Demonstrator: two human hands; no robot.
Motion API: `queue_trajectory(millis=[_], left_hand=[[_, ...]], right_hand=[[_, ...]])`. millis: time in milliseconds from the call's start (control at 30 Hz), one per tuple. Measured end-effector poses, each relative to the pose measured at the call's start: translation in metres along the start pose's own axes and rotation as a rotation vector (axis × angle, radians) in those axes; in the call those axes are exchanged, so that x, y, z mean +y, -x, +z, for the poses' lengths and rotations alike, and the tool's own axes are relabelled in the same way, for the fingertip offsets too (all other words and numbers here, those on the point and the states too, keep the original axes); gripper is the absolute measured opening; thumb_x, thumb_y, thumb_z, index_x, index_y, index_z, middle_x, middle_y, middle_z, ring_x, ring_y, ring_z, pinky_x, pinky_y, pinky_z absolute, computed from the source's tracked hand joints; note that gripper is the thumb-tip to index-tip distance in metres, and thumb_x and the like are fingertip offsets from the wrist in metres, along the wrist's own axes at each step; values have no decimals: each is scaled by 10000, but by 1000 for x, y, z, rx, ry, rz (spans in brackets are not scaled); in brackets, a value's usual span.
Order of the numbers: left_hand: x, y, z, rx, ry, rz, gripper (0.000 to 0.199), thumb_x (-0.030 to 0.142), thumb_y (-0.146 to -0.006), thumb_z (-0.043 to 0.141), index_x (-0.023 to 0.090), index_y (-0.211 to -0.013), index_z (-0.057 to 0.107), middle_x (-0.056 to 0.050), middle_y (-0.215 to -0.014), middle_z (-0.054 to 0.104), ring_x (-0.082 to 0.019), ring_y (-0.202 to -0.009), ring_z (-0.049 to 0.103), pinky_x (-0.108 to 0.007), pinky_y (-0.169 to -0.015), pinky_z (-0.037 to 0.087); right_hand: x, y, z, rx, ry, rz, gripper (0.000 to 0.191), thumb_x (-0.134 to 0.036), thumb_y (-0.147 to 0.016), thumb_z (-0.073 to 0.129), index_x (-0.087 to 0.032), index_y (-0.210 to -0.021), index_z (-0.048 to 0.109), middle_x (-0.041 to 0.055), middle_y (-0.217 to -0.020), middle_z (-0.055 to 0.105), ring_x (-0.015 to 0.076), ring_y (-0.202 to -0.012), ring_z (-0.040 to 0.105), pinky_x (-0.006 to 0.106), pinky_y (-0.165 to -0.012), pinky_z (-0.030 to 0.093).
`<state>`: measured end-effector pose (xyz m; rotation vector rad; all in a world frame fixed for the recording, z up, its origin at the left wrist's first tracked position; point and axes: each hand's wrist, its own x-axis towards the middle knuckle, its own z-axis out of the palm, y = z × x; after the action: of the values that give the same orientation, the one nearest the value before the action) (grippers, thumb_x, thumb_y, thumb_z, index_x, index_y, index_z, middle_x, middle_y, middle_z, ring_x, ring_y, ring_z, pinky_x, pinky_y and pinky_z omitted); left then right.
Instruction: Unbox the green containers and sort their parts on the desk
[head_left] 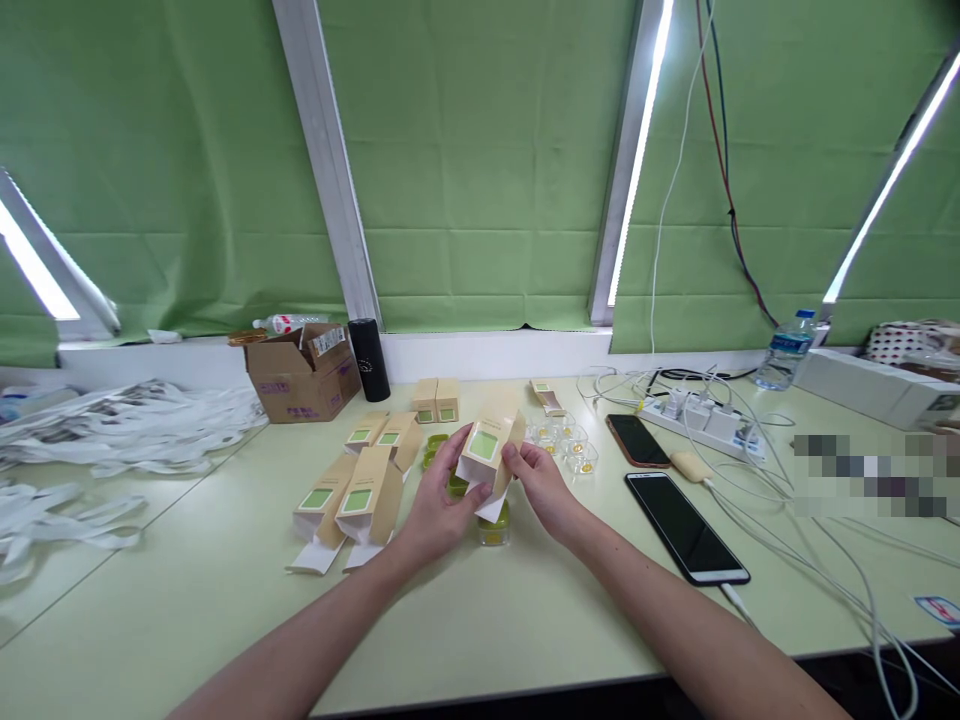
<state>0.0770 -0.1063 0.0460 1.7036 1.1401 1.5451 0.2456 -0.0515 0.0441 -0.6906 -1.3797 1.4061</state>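
A small tan box [491,440] with a green window and open white flaps is held up between both hands. My left hand [442,500] grips its left side, while my right hand [546,485] pinches its right edge. Just below the box, a small clear container with a green top [493,528] rests on the table; more green pieces [435,450] are partly hidden behind my left hand. Several tan boxes [369,500] with open flaps lie to the left. Clear containers with yellow marks [581,458] stand to the right of the box.
Two closed tan boxes [436,400] and a flattened one [547,397] are farther back. A cardboard carton [300,385] and black cylinder [369,360] stand back left. White straps [127,425] lie left; phones [686,527], a power strip [705,425] and cables lie right.
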Motion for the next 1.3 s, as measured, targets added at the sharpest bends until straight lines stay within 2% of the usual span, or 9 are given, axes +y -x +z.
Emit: queue_trajectory(millis=[167, 333, 433, 600, 833, 1000, 1167, 1300], left_hand=[[2, 2, -1, -43, 123, -39, 762, 443, -877, 786, 235, -1543, 478, -148, -1560, 545, -351, -1449, 509, -471, -1185, 437], [10, 0, -3, -54, 257, -98, 686, 547, -951, 668, 232, -1530, 476, -142, -1495, 614, -323, -1398, 565, -425, -1111, 497], [13, -4, -4, 5, 223, -107, 605, 579, -975, 616, 226, -1459, 539, -117, -1346, 710, -293, -1281, 642, -420, -1086, 506], [12, -9, -5, 58, 157, -133, 496, 617, -953, 621, 217, -1244, 667, -89, -1087, 774, -275, -1023, 708, -397, -911, 557], [6, -9, -5, 39, 67, -157, 441, 609, -907, 688, 206, -1080, 737, -74, -1021, 759, -241, -926, 685, -342, -818, 545], [6, -16, -5, 2, 58, -203, 417, 591, -863, 749, 195, -993, 743, -61, -947, 755, -220, -858, 682, -326, -777, 547], [13, -24, -7, -61, 153, -237, 403, 519, -797, 841, 184, -999, 742, -87, -977, 782, -229, -873, 710, -349, -803, 561], [16, -30, -11, -13, 136, -207, 343, 475, -779, 864, 188, -907, 727, -74, -910, 774, -224, -823, 705, -365, -788, 560]], right_hand=[[2, 0, -1, 23, -22, 28, 642, -828, -722, 742, -196, -825, 774, 69, -803, 767, 212, -725, 638, 347, -732, 533], [1, -1, -2, 58, -93, 25, 622, -762, -720, 799, -189, -961, 798, 102, -966, 814, 265, -871, 732, 377, -809, 575], [0, -1, -3, 110, -141, 43, 630, -724, -690, 845, -196, -1030, 794, 111, -1037, 821, 298, -937, 760, 409, -841, 598], [-1, 0, -3, 153, -180, 66, 622, -676, -641, 895, -185, -1006, 781, 126, -1050, 825, 320, -903, 781, 450, -817, 629], [-1, 1, -4, 188, -171, 51, 586, -658, -616, 913, -180, -925, 777, 124, -981, 828, 320, -846, 782, 448, -760, 636], [-2, -1, -3, 181, -105, -24, 572, -683, -654, 884, -199, -940, 780, 99, -938, 818, 310, -849, 767, 441, -772, 622], [2, -1, -6, 191, -21, -103, 576, -743, -722, 809, -211, -938, 762, 100, -956, 795, 287, -852, 719, 418, -756, 592], [2, 1, -11, 161, 45, -232, 521, -720, -836, 718, -233, -1019, 742, 80, -971, 758, 255, -872, 663, 396, -808, 550]])
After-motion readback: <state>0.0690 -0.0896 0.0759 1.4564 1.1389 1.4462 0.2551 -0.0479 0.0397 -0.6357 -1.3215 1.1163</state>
